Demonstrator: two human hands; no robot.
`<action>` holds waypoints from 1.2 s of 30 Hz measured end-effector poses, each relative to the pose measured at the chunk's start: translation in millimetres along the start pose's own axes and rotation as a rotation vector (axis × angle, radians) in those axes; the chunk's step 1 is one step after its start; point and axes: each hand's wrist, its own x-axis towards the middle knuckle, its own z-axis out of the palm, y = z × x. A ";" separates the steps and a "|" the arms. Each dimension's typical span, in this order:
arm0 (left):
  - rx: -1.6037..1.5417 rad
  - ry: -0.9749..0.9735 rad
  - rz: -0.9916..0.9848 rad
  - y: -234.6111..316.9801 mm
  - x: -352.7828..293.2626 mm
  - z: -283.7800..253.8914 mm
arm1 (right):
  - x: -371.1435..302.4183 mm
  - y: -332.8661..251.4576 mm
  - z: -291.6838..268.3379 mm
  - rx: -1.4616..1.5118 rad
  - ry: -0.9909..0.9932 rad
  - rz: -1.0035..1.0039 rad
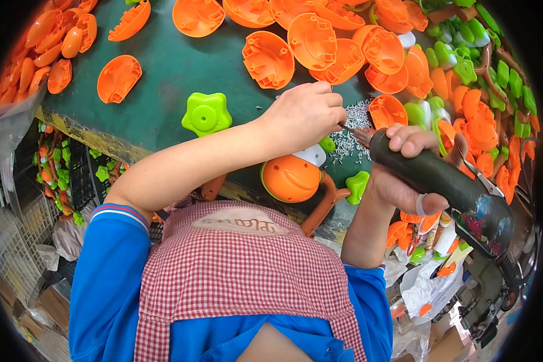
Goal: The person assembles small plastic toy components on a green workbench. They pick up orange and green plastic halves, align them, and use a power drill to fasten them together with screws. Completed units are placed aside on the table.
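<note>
My right hand (398,184) wraps round a thick black electric screwdriver (443,181), with its tip turned left. Close to that tip, my left hand (304,114) has its fingers drawn together; whatever is between them is hidden. Beneath both hands lies a heap of small silver screws (351,142). Just below my left wrist rests a rounded orange toy piece (291,180) with a white part (312,155) and green edging. A brown curved tube (321,208) sticks out beside it. One green star-shaped knob (206,114) sits left of my forearm, another green knob (357,186) near my right wrist.
Orange half shells (312,42) spread across the far side of the green table (169,78). Mixed green, white and orange parts (464,72) pile up at the right. More orange pieces (48,36) fill the far left. A cable (510,265) trails from the screwdriver.
</note>
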 end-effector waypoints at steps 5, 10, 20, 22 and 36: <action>-0.017 -0.053 -0.053 -3.4 -8.3 -15.6 | -11.3 1.8 -4.4 -0.043 0.082 0.034; -0.031 -0.126 -0.051 3.0 -20.8 -18.7 | -33.7 32.1 3.0 -0.126 0.250 0.163; -0.011 -0.069 -0.013 7.9 1.9 -0.6 | -15.0 -0.6 3.3 -0.053 0.102 -0.002; -0.009 -0.084 0.039 5.7 3.3 6.9 | -15.2 -4.9 3.1 -0.054 0.109 -0.016; -0.126 -0.014 0.061 23.3 -14.1 -18.0 | -19.7 -29.3 24.6 0.090 0.121 -0.023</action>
